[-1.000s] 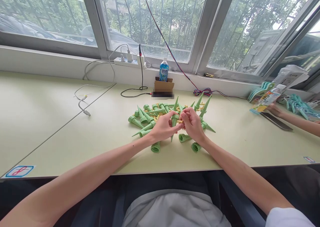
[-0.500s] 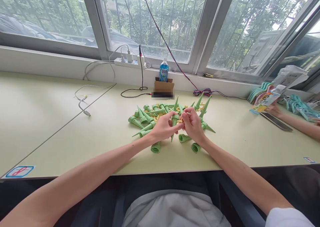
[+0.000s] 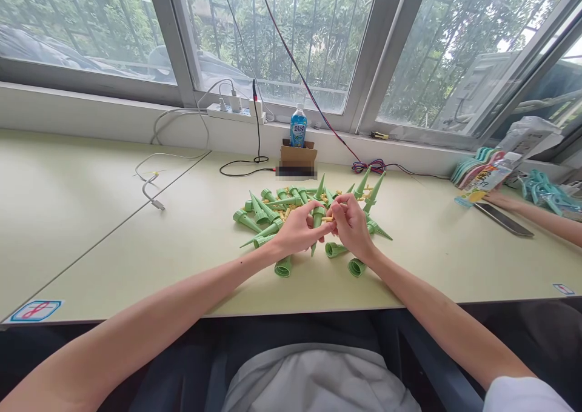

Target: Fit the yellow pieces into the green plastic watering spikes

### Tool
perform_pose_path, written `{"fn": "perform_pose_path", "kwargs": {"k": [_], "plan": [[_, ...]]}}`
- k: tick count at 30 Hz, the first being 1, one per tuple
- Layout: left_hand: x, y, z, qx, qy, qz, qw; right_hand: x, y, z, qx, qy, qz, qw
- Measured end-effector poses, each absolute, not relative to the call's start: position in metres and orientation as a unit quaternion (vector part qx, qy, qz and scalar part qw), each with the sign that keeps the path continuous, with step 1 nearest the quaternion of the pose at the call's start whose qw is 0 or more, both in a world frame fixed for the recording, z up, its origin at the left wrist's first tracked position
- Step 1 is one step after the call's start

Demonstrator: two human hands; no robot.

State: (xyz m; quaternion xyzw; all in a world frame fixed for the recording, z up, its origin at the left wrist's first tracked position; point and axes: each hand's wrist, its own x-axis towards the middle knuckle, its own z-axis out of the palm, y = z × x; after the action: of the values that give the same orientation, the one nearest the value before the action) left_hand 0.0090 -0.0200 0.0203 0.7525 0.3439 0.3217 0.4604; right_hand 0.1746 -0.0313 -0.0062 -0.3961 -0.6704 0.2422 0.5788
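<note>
My left hand grips a green plastic plant-watering spike, its narrow tip pointing down toward the table. Close against it, my right hand pinches a small yellow plastic piece at the side of the spike. The fingers partly hide where the two parts meet. Around both hands lie several loose green spikes and green caps, with more small yellow pieces among them. One open green cap rests beneath my right wrist, and another sits below my left hand.
Behind the pile, a blue-labelled bottle stands in a small cardboard box. Cables run along the table's back. At right, another person's hand is near a tilted bottle and a dark flat object.
My hands and the spike hold almost the same position. The other person's arm at the right has shifted slightly.
</note>
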Motion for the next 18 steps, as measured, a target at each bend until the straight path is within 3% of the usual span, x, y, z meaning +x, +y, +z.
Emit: {"fn": "perform_pose_path", "kwargs": {"k": [18], "plan": [[0.0086,-0.0199,0.0208,0.74,0.344,0.313,0.487,0.1745,-0.0327,-0.004,-0.388,-0.674,0.259,0.572]]}}
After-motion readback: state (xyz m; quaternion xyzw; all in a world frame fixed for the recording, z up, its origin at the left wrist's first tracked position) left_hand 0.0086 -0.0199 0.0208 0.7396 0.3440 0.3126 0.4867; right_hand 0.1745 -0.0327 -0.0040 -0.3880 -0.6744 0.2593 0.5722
